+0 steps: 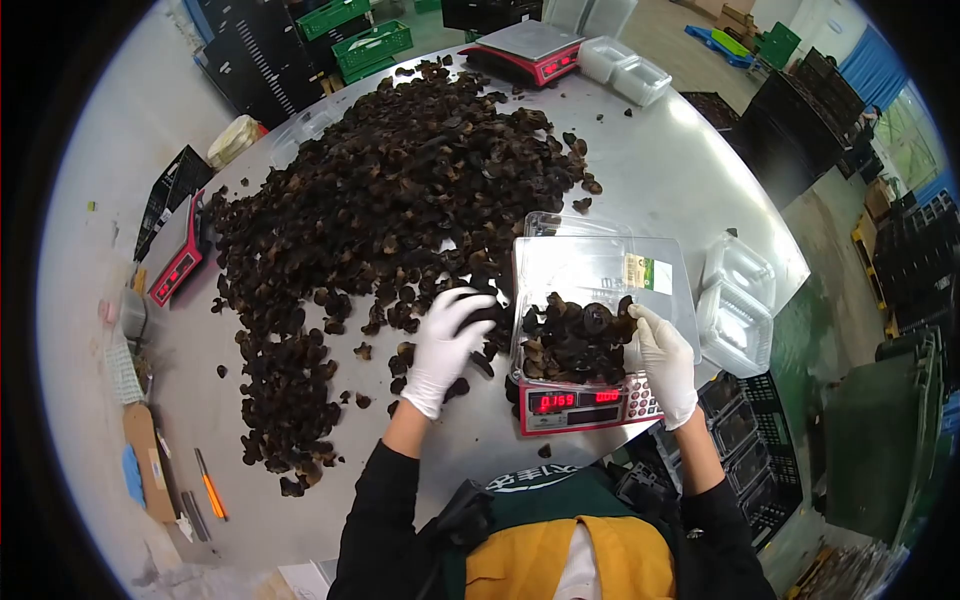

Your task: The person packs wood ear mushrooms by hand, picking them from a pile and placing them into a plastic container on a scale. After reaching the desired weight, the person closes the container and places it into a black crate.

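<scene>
A clear plastic box with dark mushrooms (575,342) in its lower part rests on a red scale (575,405) whose display reads 0.159. My right hand (664,358), in a white glove, is at the box's right side, thumb and forefinger pinched on a mushroom piece at the edge of the heap. My left hand (450,345), also gloved, is left of the scale over loose mushrooms, its fingers curled round a dark piece. The box's lid (600,260), with a label, stands open behind the mushrooms. A big pile of mushrooms (400,180) spreads across the metal table.
Empty clear boxes (738,315) stand right of the scale, more (625,70) at the back beside another red scale (530,50). A third scale (180,250) is at the left. An orange cutter (211,486) lies lower left; black crates (750,450) stand below the right edge.
</scene>
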Action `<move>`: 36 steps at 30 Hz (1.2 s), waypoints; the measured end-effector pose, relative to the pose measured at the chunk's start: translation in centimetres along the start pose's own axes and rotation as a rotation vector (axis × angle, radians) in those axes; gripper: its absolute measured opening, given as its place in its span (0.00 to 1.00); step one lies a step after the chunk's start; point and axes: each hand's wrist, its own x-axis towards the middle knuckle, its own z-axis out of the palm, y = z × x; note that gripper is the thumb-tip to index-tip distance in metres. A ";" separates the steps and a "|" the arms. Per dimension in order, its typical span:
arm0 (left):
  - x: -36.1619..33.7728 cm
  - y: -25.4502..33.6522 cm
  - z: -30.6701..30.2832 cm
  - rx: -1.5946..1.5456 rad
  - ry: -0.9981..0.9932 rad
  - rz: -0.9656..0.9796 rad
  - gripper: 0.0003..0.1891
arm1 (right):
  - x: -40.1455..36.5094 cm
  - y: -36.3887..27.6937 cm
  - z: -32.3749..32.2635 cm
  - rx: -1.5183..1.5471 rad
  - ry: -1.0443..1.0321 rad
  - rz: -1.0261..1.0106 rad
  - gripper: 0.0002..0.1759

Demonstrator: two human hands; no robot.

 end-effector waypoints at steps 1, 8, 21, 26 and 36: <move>0.4 2.2 0.9 0.051 -0.041 0.123 0.15 | -0.1 1.2 0.2 0.039 0.023 -0.001 0.14; 0.4 5.7 6.9 0.428 -0.422 0.597 0.28 | -1.2 0.6 -0.3 0.010 0.054 -0.115 0.16; -9.3 -5.8 1.6 0.793 -0.295 0.273 0.21 | -3.2 3.1 -2.4 0.210 0.165 0.282 0.16; -9.7 -9.7 2.5 0.610 -0.149 0.150 0.07 | -3.6 2.8 -2.0 0.227 0.145 0.309 0.16; -1.9 2.3 3.7 0.014 0.137 0.134 0.08 | -3.5 2.0 -0.7 0.199 0.067 0.343 0.20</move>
